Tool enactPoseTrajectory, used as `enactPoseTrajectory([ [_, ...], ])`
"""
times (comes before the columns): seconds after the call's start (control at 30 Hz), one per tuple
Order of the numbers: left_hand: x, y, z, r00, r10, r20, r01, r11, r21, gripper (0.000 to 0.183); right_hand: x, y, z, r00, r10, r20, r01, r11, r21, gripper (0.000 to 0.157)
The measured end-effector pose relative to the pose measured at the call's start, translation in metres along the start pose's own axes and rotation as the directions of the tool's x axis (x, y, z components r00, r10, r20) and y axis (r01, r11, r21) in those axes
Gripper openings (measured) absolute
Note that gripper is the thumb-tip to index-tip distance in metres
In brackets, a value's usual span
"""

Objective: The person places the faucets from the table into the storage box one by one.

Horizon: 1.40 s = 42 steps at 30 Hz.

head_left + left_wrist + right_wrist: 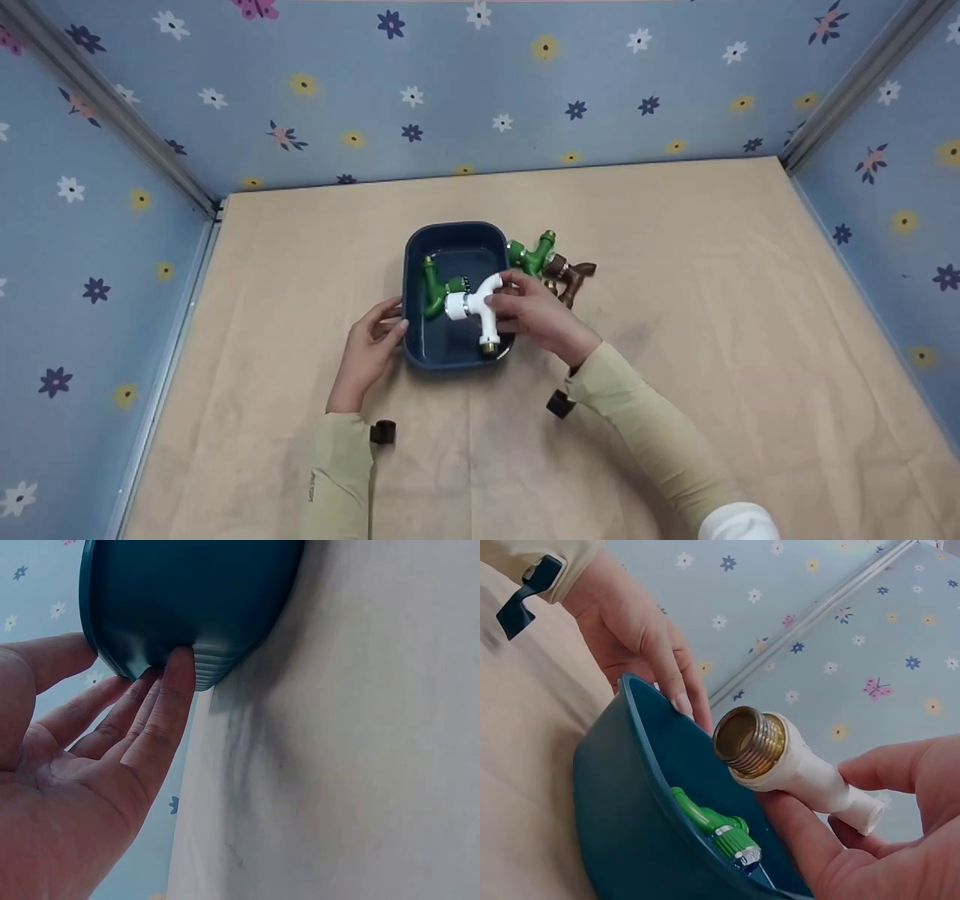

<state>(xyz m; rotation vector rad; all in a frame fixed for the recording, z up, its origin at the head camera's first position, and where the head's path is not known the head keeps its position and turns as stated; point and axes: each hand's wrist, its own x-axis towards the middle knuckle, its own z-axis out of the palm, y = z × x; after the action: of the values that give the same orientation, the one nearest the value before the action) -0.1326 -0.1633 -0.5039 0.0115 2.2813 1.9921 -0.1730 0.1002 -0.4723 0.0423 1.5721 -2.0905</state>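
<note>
A dark blue tub point(420, 251) sits mid-table with a green faucet point(437, 290) lying inside. My right hand point(534, 311) grips a white faucet point(480, 309) with a brass threaded end point(748, 741) and holds it over the tub. In the right wrist view the green faucet point(716, 829) lies in the tub point(622, 840) below the white faucet point(802, 772). My left hand point(373, 341) rests its straight fingers point(161, 709) against the tub's left outer wall point(191, 592). A second green faucet point(531, 253) and a brown faucet point(570, 274) lie on the table just right of the tub.
The table is covered in tan paper point(712, 315). Floral blue walls point(480, 90) close in the back and both sides. Small black cameras hang at each wrist point(382, 432) point(560, 404).
</note>
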Motion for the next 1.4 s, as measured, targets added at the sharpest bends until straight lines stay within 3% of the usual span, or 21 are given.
enactPoseTrajectory([
  [0.3, 0.000, -0.001, -0.001, 1.000, -0.005, 0.011, 0.005, 1.000, -0.014, 0.045, 0.012, 0.001, 0.010, 0.998, 0.031, -0.057, -0.032, 0.999, -0.015, 0.036],
  [0.83, 0.000, -0.002, -0.002, 1.000, 0.007, 0.007, -0.007, 0.999, -0.036, 0.045, 0.021, 0.007, 0.020, 0.999, 0.043, -0.016, -0.044, 0.997, -0.064, 0.030],
  [1.1, 0.010, -0.031, -0.003, 0.999, 0.041, -0.025, -0.042, 0.999, -0.026, 0.045, 0.028, 0.017, 0.023, 0.999, 0.042, -0.002, -0.042, 0.991, -0.129, 0.032],
  [1.4, 0.010, -0.031, -0.002, 0.998, 0.051, -0.029, -0.052, 0.998, -0.021, 0.044, 0.031, 0.022, 0.030, 0.998, 0.069, -0.008, -0.070, 0.980, -0.187, 0.030],
])
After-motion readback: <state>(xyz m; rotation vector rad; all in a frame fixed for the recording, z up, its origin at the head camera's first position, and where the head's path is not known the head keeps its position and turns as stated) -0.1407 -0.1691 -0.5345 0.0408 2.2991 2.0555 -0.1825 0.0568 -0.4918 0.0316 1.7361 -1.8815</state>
